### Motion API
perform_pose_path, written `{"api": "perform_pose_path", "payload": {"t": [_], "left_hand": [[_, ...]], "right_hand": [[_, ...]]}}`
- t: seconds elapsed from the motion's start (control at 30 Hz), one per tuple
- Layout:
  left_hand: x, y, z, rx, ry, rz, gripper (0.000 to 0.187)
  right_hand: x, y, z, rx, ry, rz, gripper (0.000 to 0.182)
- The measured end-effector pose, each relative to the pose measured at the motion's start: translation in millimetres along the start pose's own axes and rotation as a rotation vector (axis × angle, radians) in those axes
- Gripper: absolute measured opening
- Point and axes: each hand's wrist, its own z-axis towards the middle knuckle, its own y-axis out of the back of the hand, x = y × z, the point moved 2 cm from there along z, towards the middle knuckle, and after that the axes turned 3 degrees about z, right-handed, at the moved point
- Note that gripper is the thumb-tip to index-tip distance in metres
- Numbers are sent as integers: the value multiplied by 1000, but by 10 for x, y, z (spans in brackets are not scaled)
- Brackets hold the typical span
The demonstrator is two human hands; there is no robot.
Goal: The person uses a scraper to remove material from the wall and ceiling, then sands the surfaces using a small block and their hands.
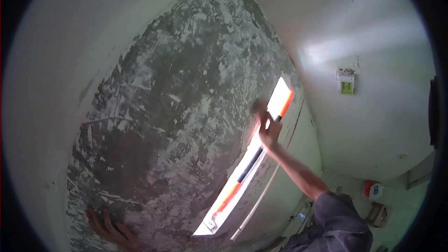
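Note:
My right hand [269, 133] grips a long skimming blade [247, 169] near its upper part. The blade is bright with glare and has an orange and black handle strip along its length. It lies at a slant against or very close to the rough grey wall [154, 112], which is streaked with patchy white plaster. Some fingers of this hand are blurred. At the lower left, my left hand [112, 230] rests on the wall with its fingers spread, and nothing shows in it. The bottom of that hand fades into the shadow.
A thin pale strip [256, 203] runs beside the blade's lower half. On the pale surface at right sits a small box with a green face [346, 86], its surround chipped. A white bucket [374, 190] and a brown stool-like object [379, 215] stand at the lower right.

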Motion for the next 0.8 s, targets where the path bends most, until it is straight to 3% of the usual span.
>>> {"api": "perform_pose_path", "payload": {"t": [0.03, 0.07, 0.13, 0.17, 0.2, 0.27, 0.3, 0.33, 0.37, 0.43, 0.5, 0.53, 0.6, 0.63, 0.67, 0.73, 0.8], "left_hand": [[1, -19, 0, 3, -3, 13, 49], [20, -61, -40, -10, -3, 7, 49], [153, -114, -105, 34, -31, 85, 51], [124, -101, -62, 38, -34, 88, 51], [49, -69, 5, -4, -29, 21, 46], [-1, -23, -30, -35, -19, -55, 42], [36, -59, -9, -65, -21, -68, 41], [23, -102, -1, -96, -15, -84, 40], [-2, -114, -14, -99, -19, -92, 40], [18, -114, -11, -113, -9, -74, 38], [32, -145, -6, -115, -17, -66, 38], [27, -126, -39, -108, -18, -59, 37], [25, -84, -31, -103, -29, -67, 38], [-2, -104, 6, -117, -34, -73, 38], [-35, -94, 17, -128, -32, -76, 38], [-54, -73, 34, -97, -7, -57, 39], [-73, -104, 39, -102, -23, -43, 39]], "right_hand": [[255, 77, -167, 48, 171, 40, 19], [233, 132, -83, 36, 177, 36, 19], [63, 133, -131, 645, -606, 967, 17], [-481, -127, -53, 263, -238, 654, 19], [-412, 93, 383, 274, -334, 1, 24], [-234, -17, 312, -20, -235, 169, 16], [-206, -6, 18, -100, 111, -187, 12], [-8, 68, -195, 34, 183, 0, 24], [-86, 124, -169, 29, 182, -8, 24], [-374, 108, -258, 585, -604, 926, 22], [-735, 11, 392, 85, -130, 44, 19], [-764, 68, 631, 75, -274, 98, 17], [-678, -88, 171, 3, -198, -33, 18], [-658, -62, -157, -39, 128, -279, 26], [-197, 161, -120, 125, 58, 253, 35], [-669, 84, -144, 244, 103, 607, 32], [-816, 55, 423, 29, 35, -14, 14]]}}
